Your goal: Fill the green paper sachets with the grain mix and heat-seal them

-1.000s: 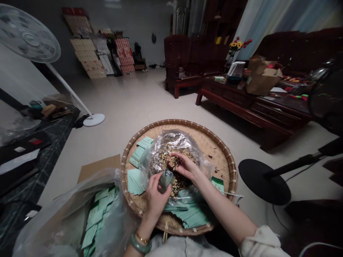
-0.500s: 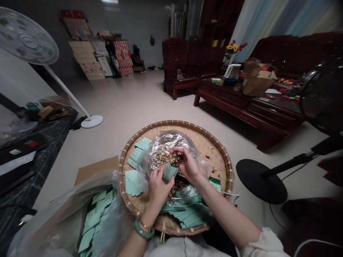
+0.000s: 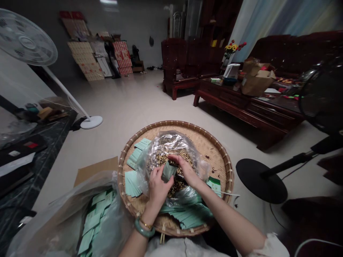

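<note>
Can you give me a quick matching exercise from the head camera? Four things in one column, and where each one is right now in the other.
Things:
1. Jade bangle
2. Folded pale green packet
3. Dried plant mix
4. Stack of pale green packets

Places:
A. Inside the clear plastic bag
B. Held in the left hand
C. On the woven bamboo tray, beside the bag
D. Around the left wrist

Right pairs: 1-D, 2-B, 3-A, 4-C
</note>
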A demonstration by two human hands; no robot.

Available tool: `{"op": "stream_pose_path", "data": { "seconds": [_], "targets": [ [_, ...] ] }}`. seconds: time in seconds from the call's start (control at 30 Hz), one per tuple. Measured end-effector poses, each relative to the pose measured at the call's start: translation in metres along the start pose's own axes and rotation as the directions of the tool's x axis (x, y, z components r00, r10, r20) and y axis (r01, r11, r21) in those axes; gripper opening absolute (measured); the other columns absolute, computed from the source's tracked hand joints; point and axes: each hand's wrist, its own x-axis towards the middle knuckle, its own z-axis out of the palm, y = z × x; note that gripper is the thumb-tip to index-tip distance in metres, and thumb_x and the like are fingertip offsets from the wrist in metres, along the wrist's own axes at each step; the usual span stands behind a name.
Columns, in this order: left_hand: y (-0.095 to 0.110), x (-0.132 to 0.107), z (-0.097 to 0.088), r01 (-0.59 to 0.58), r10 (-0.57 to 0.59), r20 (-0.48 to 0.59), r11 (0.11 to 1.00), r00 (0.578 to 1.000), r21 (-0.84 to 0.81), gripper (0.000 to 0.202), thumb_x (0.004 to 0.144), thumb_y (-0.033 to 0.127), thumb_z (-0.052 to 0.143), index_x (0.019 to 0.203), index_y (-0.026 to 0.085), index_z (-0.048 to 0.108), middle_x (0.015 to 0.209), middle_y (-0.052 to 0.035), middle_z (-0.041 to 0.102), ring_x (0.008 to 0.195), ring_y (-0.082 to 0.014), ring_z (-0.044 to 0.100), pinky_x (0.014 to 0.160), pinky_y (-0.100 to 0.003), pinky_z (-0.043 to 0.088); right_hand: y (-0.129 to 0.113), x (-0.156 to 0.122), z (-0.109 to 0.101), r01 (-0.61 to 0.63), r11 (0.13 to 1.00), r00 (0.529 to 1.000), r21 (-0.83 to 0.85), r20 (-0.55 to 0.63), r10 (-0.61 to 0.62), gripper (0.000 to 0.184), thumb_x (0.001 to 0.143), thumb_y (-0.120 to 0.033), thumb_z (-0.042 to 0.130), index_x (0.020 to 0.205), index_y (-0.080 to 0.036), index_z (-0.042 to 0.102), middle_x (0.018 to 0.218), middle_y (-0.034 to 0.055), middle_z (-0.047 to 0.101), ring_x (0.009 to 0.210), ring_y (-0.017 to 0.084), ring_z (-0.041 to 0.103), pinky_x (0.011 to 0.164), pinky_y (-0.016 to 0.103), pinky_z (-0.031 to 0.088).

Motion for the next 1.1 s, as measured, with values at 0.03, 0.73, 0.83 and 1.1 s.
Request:
{"op": "stream_pose_path", "data": {
  "seconds": [0.03,0.73,0.83,1.1],
  "targets": [
    [0.000,0.000,0.000,-0.006,0.006,0.005,1.000,1.000,-0.002,0.045,0.071,0.022,0.066,0.115,0.019,0.059,0.093,-0.0060,0.058,0.079,-0.0179,0.060,0.066,-0.031,0.053,-0.001,-0.001,-0.001,-0.013,0.999,1.000,-0.045,0.025,0.014,0.058,0.088,-0.063,0.030,0.120,-0.022,0.056,0.126,0.0079,0.057,0.120,0.021,0.049,0.108,0.041,0.030],
    [0.001,-0.005,0.003,-0.020,0.020,0.044,1.000,0.999,-0.007,0.046,0.070,0.016,0.065,0.115,0.019,0.055,0.097,-0.0076,0.057,0.088,-0.0216,0.058,0.069,-0.034,0.053,-0.011,-0.012,-0.016,0.175,0.886,0.984,-0.430,0.054,-0.168,0.027,0.076,-0.016,0.056,0.101,-0.022,0.064,0.103,0.0073,0.060,0.084,0.017,0.060,0.064,0.028,0.051],
    [0.004,-0.006,0.002,-0.035,0.035,0.035,0.999,0.999,-0.024,0.046,0.070,0.016,0.066,0.114,0.020,0.055,0.098,-0.0075,0.057,0.088,-0.0215,0.059,0.069,-0.034,0.053,-0.011,-0.008,-0.017,0.150,0.893,0.987,-0.424,0.019,-0.157,0.026,0.076,-0.016,0.055,0.099,-0.022,0.065,0.094,0.0048,0.065,0.077,0.016,0.061,0.067,0.029,0.051],
    [0.005,-0.009,0.000,0.007,-0.002,0.060,0.996,0.998,-0.089,0.043,0.071,0.016,0.064,0.113,0.021,0.053,0.101,-0.0081,0.055,0.093,-0.0217,0.057,0.062,-0.029,0.054,-0.020,-0.010,-0.016,0.170,0.874,0.985,-0.454,0.072,-0.154,0.031,0.080,-0.017,0.055,0.110,-0.023,0.061,0.098,0.0048,0.066,0.085,0.018,0.062,0.078,0.033,0.051]
  ]
}}
